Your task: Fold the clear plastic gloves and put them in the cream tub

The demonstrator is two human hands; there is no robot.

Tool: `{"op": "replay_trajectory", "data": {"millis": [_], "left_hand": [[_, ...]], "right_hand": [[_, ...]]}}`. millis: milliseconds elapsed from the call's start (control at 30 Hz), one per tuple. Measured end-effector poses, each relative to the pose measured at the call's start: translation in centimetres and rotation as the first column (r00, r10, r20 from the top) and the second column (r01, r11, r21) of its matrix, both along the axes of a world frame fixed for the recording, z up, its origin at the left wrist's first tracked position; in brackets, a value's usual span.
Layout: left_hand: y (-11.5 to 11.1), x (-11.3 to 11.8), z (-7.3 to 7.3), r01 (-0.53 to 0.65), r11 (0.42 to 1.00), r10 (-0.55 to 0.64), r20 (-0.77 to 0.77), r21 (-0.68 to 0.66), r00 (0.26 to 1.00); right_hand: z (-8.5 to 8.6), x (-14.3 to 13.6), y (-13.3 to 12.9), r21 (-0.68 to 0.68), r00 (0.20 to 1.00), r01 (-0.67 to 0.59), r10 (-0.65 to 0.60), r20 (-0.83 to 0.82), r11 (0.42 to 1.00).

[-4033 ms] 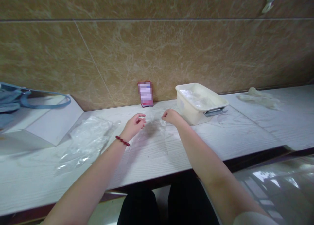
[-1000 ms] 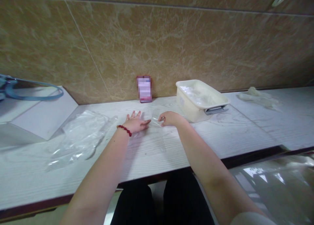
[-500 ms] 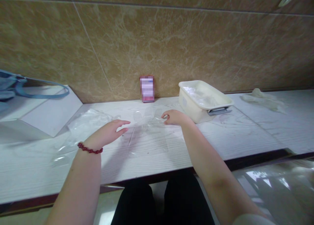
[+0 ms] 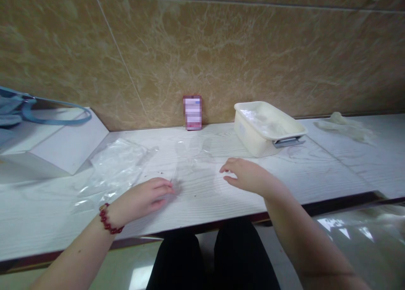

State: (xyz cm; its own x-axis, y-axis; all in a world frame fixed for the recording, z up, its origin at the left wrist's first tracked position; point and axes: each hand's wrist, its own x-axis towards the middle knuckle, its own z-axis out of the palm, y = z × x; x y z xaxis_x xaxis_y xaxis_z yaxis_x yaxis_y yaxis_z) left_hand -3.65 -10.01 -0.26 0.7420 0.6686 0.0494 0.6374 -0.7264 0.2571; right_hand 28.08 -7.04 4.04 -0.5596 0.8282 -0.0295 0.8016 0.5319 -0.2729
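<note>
Two hands, the left hand (image 4: 146, 200) and the right hand (image 4: 246, 177), are open with loosely bent fingers; whether either touches the one clear plastic sheet (image 4: 196, 172) lying between them is unclear. Beyond it, one phone (image 4: 193, 113) leans on the wall (image 4: 164, 62). Past the right hand sits one cream bin (image 4: 253, 140); left of the left hand, uncounted clear bags (image 4: 117, 163), then one white box (image 4: 65, 146).
</note>
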Motion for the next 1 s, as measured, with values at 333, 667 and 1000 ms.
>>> {"op": "replay_trajectory", "data": {"millis": [333,667,1000], "left_hand": [[0.9,0.4,-0.9,0.153,0.983,-0.154,0.004,0.102,0.988],[1.4,2.7,-0.5,-0.207,0.978,0.208,0.234,-0.031,0.950],[2.2,3.1,0.3,-0.374,0.859,0.500,0.419,-0.349,0.758]], "right_hand": [[-4.0,-0.4,-2.9,0.143,0.971,-0.206,0.185,0.151,0.968],[-4.8,-1.5,-3.4,0.218,0.987,-0.090,0.116,-0.108,0.972],[-5.4,-1.5,-0.5,0.191,0.958,0.068,-0.011,-0.287,0.979]]}}
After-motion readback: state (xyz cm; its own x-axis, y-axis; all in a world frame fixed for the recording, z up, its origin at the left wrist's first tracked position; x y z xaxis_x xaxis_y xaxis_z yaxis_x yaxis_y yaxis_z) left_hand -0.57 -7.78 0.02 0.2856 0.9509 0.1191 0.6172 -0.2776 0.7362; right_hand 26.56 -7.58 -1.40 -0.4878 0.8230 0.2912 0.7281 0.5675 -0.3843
